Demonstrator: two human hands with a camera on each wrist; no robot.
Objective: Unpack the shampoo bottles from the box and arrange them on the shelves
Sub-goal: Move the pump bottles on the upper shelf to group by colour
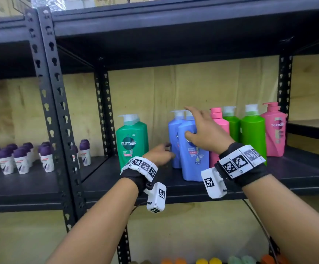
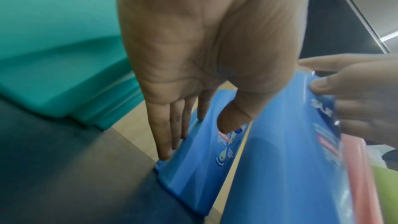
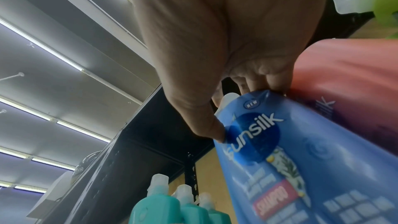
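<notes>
Two blue Sunsilk shampoo bottles stand mid-shelf, the front one [image 1: 193, 155] overlapping the rear one [image 1: 174, 138]. My right hand [image 1: 188, 121] holds the front bottle [image 3: 301, 159] at its shoulder, thumb [image 3: 215, 132] on the label and fingers over the top. My left hand [image 1: 166, 149] lies with straight fingers [image 2: 165, 142] along the left side of the rear bottle [image 2: 193, 176], thumb on its face. A teal bottle [image 1: 132, 141] stands to the left. Pink [image 1: 219, 126] and green [image 1: 253, 134] bottles stand to the right.
A black metal shelf [image 1: 298, 174] carries the bottles, with a low board [image 1: 174, 25] overhead. A perforated upright [image 1: 53, 111] separates a bay of small purple-capped roll-ons [image 1: 21, 159]. A gap lies between the teal and blue bottles. Coloured caps [image 1: 202, 261] show on the shelf below.
</notes>
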